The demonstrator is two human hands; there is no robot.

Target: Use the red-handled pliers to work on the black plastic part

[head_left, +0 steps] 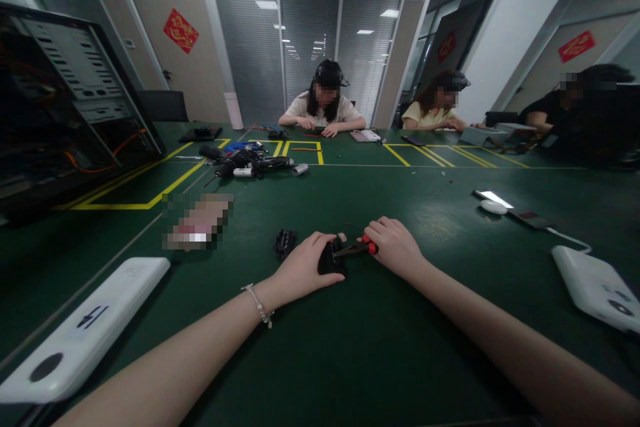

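Note:
Near the middle of the green table (350, 347), my left hand (305, 257) grips a small black part (330, 259) between thumb and fingers. My right hand (395, 243) is closed around the red handles of a pair of pliers (357, 249). The dark jaws of the pliers point left and reach the black part; whether they pinch it cannot be made out. Just left of my left hand lies another black piece (285, 243), touched by neither hand. A bracelet circles my left wrist.
A white device (90, 327) lies at the left, another white device (595, 287) at the right. Cables and tools (245, 160) are heaped beyond my hands. An open computer case (75, 93) stands far left. Several people sit across the table.

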